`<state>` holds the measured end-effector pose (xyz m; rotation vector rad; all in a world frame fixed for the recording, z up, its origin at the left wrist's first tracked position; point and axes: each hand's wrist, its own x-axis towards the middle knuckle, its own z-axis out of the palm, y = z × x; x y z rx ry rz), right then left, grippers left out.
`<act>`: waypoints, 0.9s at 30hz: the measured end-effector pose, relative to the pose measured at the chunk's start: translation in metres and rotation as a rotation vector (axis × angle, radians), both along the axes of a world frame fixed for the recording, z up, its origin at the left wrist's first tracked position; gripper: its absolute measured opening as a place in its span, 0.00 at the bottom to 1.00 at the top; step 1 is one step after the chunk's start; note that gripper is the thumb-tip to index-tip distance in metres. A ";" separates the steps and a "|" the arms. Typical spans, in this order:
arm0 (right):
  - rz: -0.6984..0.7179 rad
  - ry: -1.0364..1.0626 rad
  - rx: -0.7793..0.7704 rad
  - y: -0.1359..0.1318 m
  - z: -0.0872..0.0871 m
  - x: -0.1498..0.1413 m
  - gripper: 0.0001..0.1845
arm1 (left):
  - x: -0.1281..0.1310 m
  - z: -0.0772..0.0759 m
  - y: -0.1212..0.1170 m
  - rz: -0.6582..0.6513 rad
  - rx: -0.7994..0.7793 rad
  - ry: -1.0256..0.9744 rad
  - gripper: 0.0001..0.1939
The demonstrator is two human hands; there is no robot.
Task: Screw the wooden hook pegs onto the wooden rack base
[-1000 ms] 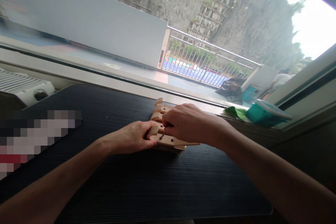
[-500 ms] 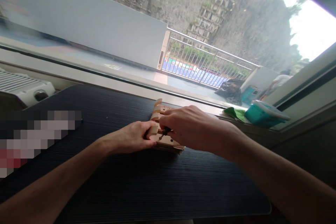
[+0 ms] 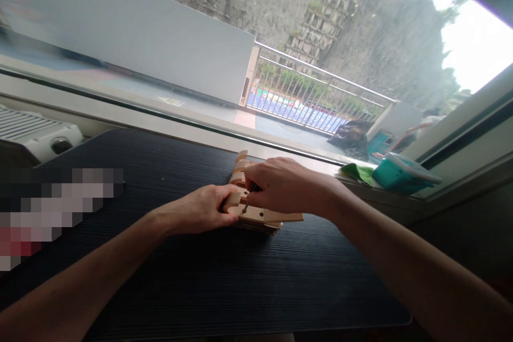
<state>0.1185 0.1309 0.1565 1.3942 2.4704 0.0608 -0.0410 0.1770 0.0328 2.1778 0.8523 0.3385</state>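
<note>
A small wooden assembly (image 3: 256, 216) of light slats with holes lies on the black ribbed mat (image 3: 224, 278) near the window. My left hand (image 3: 204, 208) is closed on its left end, holding it down. My right hand (image 3: 286, 186) is closed over the top of it, pinching a small dark tool (image 3: 247, 200) whose tip stands on the wood. Much of the assembly is hidden under my right hand.
A teal box with a pale lid (image 3: 404, 173) and a green cloth (image 3: 358, 172) sit on the sill at the right. A white heater (image 3: 36, 136) stands at the left. A blurred patch (image 3: 52, 208) covers part of the mat's left side. A window runs along the back.
My right hand has turned and rocked over the wood with the small tool, dropping low then rising back. My left hand has stayed put on the wood's left end.
</note>
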 end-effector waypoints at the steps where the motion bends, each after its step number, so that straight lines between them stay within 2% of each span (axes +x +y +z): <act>1: -0.012 -0.011 0.003 0.000 0.000 0.000 0.13 | 0.000 0.000 0.000 0.002 0.003 0.000 0.12; 4: -0.021 -0.023 0.023 -0.004 0.001 0.001 0.13 | -0.001 0.000 0.000 0.003 -0.004 -0.017 0.13; 7: 0.010 0.049 0.043 -0.008 0.004 0.004 0.11 | -0.001 0.002 -0.002 0.001 -0.023 -0.025 0.14; 12: 0.034 0.063 -0.063 -0.014 0.011 0.003 0.09 | 0.000 0.003 -0.003 0.033 -0.022 0.006 0.10; 19: 0.042 0.083 -0.035 -0.006 0.002 0.007 0.08 | -0.001 0.003 -0.002 0.032 -0.022 0.016 0.10; 27: -0.033 0.092 0.018 -0.004 -0.002 0.005 0.14 | 0.000 0.002 -0.002 0.003 -0.025 -0.013 0.12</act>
